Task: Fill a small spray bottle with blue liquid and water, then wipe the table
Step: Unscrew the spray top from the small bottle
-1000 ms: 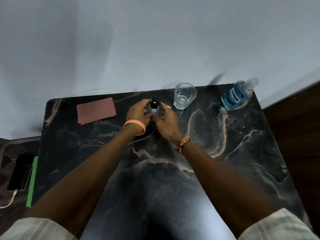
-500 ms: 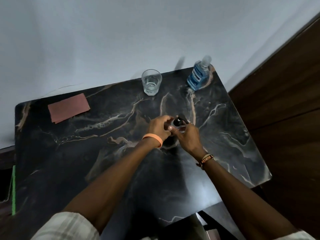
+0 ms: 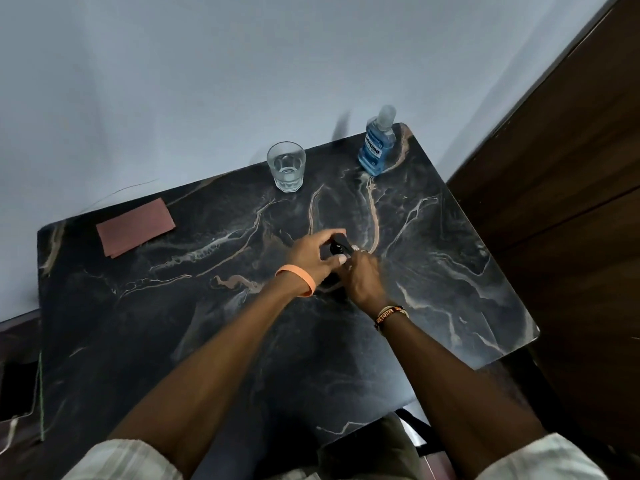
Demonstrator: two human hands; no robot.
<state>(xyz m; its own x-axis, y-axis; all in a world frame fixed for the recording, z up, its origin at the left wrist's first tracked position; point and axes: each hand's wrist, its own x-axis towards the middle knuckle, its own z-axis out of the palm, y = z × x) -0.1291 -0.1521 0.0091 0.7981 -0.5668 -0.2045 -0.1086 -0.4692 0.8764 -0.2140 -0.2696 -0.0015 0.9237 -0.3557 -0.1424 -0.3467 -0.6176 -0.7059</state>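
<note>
From the head camera, your left hand and right hand meet over the small spray bottle, which sits mid-table and is mostly covered by them. Your left fingers are pinched around its dark cap; your right hand is wrapped lower, probably around the body, though that part is hidden and the frame is a little blurred. This looks like the uncapping step. Keep the lower hand firm and the bottle upright, and turn only the cap with the upper fingers, so that nothing tips once the neck is open.

Beyond your grip, toward the wall, the glass of water stands well apart from it. Further right of that, at the table's far corner, is the blue liquid bottle, capped. The folded reddish cloth lies far off to the left of your grip. Nothing lies between your hands and any of these on the marble table, so your reaches look clear.
</note>
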